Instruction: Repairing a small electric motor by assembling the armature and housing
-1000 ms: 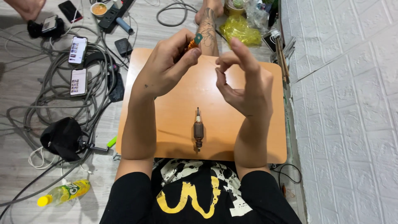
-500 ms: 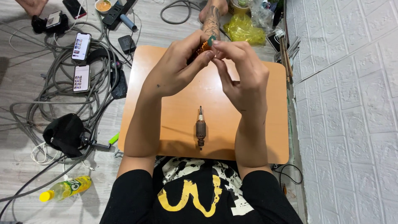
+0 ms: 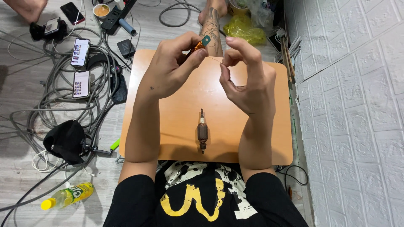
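While both forearms rise from the six o'clock edge of the orange table (image 3: 176, 122), the left hand (image 3: 170, 69) sits at about eleven o'clock over the tabletop, its grip closed around a small copper wire coil (image 3: 196, 45) that carries a teal tab (image 3: 205, 40) at its upper end. Thumb and forefinger pinch the coil, and the other fingers curl beneath it. At about one o'clock the right hand (image 3: 246, 80) is raised, its thumb and forefinger tips pressed narrowly together on a thin wire (image 3: 215, 59) that runs from the coil across the gap between the hands; its remaining fingers are loosely bent. The two hands are near each other but not touching.

Lying flat on the table near the middle, towards six o'clock, is a small motor armature (image 3: 203, 133), its shaft pointing to twelve and six; it is well apart from both hands. On the floor at nine o'clock lie two phones (image 3: 81, 67) with lit screens amid a tangle of grey cables (image 3: 42, 113), and a black pouch (image 3: 65, 141) sits at about eight. A yellow drink bottle (image 3: 67, 196) lies at seven o'clock. Beyond the table's far edge, at twelve o'clock, a tattooed leg (image 3: 210, 25) of another person is stretched out, with a yellow plastic bag (image 3: 244, 28) just beside it.
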